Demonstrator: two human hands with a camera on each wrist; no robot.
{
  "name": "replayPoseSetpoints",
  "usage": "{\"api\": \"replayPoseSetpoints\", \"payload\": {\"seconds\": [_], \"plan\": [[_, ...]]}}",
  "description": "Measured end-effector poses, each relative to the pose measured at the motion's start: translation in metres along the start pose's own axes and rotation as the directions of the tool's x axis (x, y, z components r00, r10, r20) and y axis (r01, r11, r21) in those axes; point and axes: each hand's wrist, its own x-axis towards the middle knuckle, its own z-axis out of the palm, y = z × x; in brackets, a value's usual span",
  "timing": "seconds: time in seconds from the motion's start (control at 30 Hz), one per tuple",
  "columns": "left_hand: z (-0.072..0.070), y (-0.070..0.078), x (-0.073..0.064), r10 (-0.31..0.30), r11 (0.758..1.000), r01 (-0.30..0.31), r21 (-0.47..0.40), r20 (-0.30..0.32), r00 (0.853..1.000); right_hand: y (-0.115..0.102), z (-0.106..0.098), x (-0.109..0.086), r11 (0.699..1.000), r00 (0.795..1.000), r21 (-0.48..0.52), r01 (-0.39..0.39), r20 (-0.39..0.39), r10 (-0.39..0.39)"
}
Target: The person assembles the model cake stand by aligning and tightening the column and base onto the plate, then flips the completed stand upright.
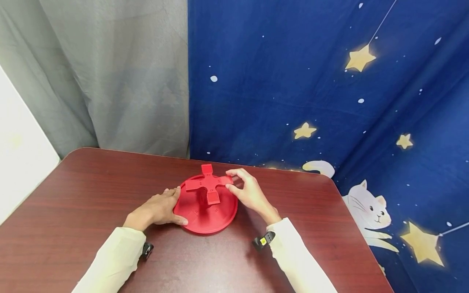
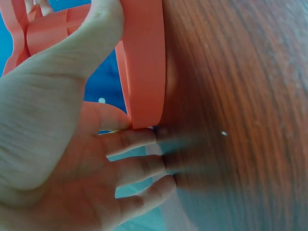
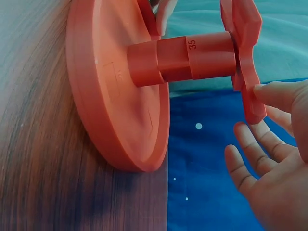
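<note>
A wide round red base (image 1: pixel 210 221) with a raised rim lies on the table. From its middle rises a stepped red column (image 3: pixel 173 57), marked 35 in the right wrist view. On top sits a red cross-shaped piece (image 1: pixel 209 184) with four flat arms. My left hand (image 1: pixel 159 208) holds the base's left edge, thumb over the rim, the other fingers spread along the far side near the tabletop. With thumb and index finger, my right hand (image 1: pixel 253 193) pinches the end of the cross's right arm; its remaining fingers stay loose below in the right wrist view.
The dark wood table (image 1: pixel 110 183) has rounded far corners. Behind it hang a grey curtain (image 1: pixel 139 81) and a blue curtain (image 1: pixel 271 81) with stars and a white cat. Each wrist wears a small black camera, such as the right one (image 1: pixel 264 241).
</note>
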Motion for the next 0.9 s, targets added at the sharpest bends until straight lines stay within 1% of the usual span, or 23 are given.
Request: {"api": "replayPoseSetpoints", "payload": {"seconds": [0.13, 0.27, 0.37, 0.53, 0.7, 0.77, 0.9], "plan": [[0.0, 0.0, 0.001, -0.001, 1.0, 0.001, 0.003, 0.006, 1.0, 0.001, -0.002, -0.004, 0.999, 0.999, -0.046, 0.023, 0.022, -0.022], [0.0, -0.001, 0.002, 0.001, 1.0, -0.001, 0.011, 0.006, 1.0, -0.001, -0.003, -0.009, 0.991, 0.997, -0.12, 0.066, 0.039, -0.061], [0.0, -0.002, 0.003, 0.002, 1.0, -0.002, 0.014, 0.006, 1.0, -0.005, -0.003, -0.012, 0.982, 0.996, -0.173, 0.07, 0.058, -0.06], [0.001, -0.002, 0.002, 0.01, 1.0, -0.01, 0.016, 0.0, 1.0, -0.014, -0.001, -0.015, 0.972, 0.996, -0.232, 0.041, 0.083, -0.022], [0.002, -0.002, 0.002, 0.017, 1.0, -0.017, 0.009, -0.007, 1.0, -0.025, 0.006, -0.021, 0.949, 0.998, -0.314, -0.009, 0.056, 0.028], [0.002, -0.002, 0.002, 0.021, 1.0, -0.02, 0.008, -0.01, 1.0, -0.028, 0.01, -0.023, 0.943, 0.998, -0.331, -0.033, 0.043, 0.05], [0.002, -0.002, 0.002, 0.027, 1.0, -0.027, 0.008, -0.016, 0.999, -0.034, 0.012, -0.027, 0.927, 0.997, -0.37, -0.058, 0.029, 0.074]]}}
